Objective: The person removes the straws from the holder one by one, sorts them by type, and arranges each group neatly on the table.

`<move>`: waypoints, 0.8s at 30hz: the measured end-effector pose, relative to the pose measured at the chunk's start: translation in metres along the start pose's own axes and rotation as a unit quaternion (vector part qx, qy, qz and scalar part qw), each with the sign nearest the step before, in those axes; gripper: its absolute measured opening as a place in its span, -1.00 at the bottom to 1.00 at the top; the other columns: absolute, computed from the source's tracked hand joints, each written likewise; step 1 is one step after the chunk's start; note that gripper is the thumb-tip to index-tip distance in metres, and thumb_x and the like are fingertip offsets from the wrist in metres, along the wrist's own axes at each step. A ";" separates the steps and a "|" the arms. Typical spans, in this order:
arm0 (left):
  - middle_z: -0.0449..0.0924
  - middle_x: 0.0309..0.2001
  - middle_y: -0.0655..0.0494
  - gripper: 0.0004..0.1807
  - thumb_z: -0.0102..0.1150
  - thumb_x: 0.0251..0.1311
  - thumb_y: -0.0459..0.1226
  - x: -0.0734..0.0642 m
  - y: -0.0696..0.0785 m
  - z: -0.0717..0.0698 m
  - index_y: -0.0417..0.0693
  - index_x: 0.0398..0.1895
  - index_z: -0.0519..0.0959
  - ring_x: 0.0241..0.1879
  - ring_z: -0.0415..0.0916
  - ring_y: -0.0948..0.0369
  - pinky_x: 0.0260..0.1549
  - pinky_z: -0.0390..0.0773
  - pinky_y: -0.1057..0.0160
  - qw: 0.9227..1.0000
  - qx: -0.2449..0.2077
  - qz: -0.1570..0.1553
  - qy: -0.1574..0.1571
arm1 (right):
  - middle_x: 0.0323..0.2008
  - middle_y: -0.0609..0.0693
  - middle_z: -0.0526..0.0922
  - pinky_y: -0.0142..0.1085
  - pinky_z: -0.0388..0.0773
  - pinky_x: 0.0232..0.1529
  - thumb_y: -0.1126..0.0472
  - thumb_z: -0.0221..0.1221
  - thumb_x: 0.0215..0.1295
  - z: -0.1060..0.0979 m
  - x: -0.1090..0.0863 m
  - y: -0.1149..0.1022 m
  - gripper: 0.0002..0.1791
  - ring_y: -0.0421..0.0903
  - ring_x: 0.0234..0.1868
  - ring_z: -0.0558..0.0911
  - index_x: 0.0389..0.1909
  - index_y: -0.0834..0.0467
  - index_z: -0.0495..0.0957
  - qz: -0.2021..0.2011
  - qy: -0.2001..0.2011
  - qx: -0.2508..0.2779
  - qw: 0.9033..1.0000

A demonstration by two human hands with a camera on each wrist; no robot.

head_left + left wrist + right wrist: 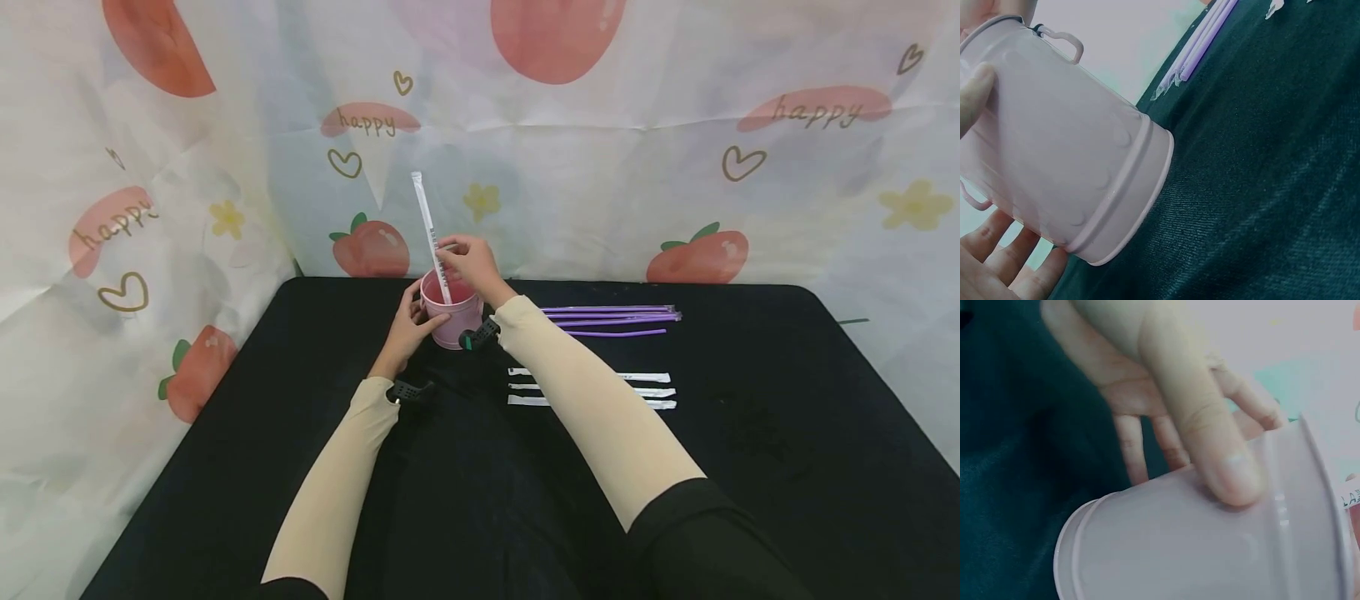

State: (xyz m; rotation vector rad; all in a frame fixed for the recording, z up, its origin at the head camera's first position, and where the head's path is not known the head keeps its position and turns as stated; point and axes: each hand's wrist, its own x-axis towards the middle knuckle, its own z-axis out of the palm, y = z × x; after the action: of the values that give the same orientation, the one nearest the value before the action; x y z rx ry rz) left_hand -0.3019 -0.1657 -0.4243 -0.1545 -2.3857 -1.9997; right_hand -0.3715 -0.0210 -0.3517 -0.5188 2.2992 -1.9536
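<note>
A small pink metal bucket point(454, 323) with side handles stands at the back of the black table. My left hand point(407, 331) grips its left side, thumb across the front and fingers around behind; the left wrist view shows that thumb pressed on the bucket wall point(1054, 137). Over the rim, my right hand point(470, 260) pinches a white paper-wrapped straw point(424, 208) with printed lettering. The straw leans slightly left, its lower end inside the bucket and its top well above the rim. In the right wrist view, the bucket point(1166, 544) covers most of the straw.
Several purple straws point(622, 315) in clear wrappers lie right of the bucket, partly behind my right forearm. Nearer to me are three white wrapped straws point(528, 401) in a row, crossed by the same sleeve point(592, 408). A fruit-patterned cloth point(570, 183) hangs behind the table.
</note>
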 end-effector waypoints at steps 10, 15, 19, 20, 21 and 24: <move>0.12 0.39 -0.09 -0.16 0.23 0.17 -0.27 0.001 -0.003 0.001 0.13 0.44 -0.02 0.41 0.09 0.00 0.38 0.13 -0.04 1.000 -0.002 0.012 0.002 | -0.12 0.27 0.64 -0.11 0.66 -0.19 0.27 0.12 0.31 -0.012 0.006 -0.022 -0.72 -0.20 -0.37 0.64 0.00 0.28 0.55 -0.013 0.008 0.028 0.999; 0.14 0.38 -0.02 -0.16 0.25 0.15 -0.23 0.005 -0.013 0.000 0.19 0.42 0.00 0.40 0.12 0.03 0.37 0.15 -0.04 1.000 0.006 0.019 0.010 | -0.22 0.18 0.66 -0.21 0.68 -0.30 0.29 0.13 0.29 -0.021 0.004 -0.032 -0.73 -0.22 -0.42 0.63 -0.03 0.28 0.56 -0.015 0.017 0.041 0.999; 0.17 0.36 -0.02 -0.18 0.24 0.16 -0.24 0.006 -0.013 0.000 0.17 0.41 0.01 0.38 0.16 0.03 0.35 0.19 -0.02 1.000 0.014 0.018 0.017 | -0.29 0.10 0.66 -0.22 0.68 -0.31 0.30 0.13 0.29 -0.030 0.004 -0.038 -0.73 -0.19 -0.42 0.65 -0.03 0.31 0.55 -0.024 0.011 0.059 0.998; 0.18 0.36 -0.03 -0.18 0.25 0.16 -0.24 0.006 -0.013 0.000 0.17 0.41 0.01 0.38 0.16 0.03 0.35 0.19 -0.02 1.000 0.014 0.018 0.018 | -0.31 0.08 0.65 -0.23 0.68 -0.31 0.30 0.13 0.29 -0.032 0.004 -0.039 -0.73 -0.18 -0.42 0.66 -0.03 0.31 0.54 -0.027 0.011 0.064 0.998; 0.19 0.35 -0.03 -0.18 0.25 0.15 -0.25 0.006 -0.013 0.000 0.17 0.41 0.01 0.38 0.16 0.03 0.35 0.20 -0.02 1.000 0.014 0.017 0.019 | -0.32 0.06 0.65 -0.23 0.68 -0.32 0.31 0.13 0.29 -0.034 0.004 -0.041 -0.73 -0.18 -0.44 0.66 -0.02 0.32 0.54 -0.030 0.011 0.070 0.997; 0.20 0.34 -0.05 -0.17 0.26 0.14 -0.26 0.007 -0.014 0.000 0.17 0.41 0.02 0.37 0.17 0.02 0.34 0.21 -0.02 1.000 0.014 0.017 0.021 | -0.37 -0.02 0.63 -0.26 0.68 -0.35 0.31 0.13 0.29 -0.043 0.003 -0.046 -0.72 -0.21 -0.46 0.66 -0.01 0.34 0.52 -0.039 0.009 0.078 0.996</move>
State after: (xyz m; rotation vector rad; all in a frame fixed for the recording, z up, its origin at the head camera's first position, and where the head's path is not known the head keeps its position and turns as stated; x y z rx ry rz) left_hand -0.3097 -0.1676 -0.4372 -0.1514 -2.3677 -1.9345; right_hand -0.3769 0.0128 -0.2982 -0.5878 2.1424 -2.1601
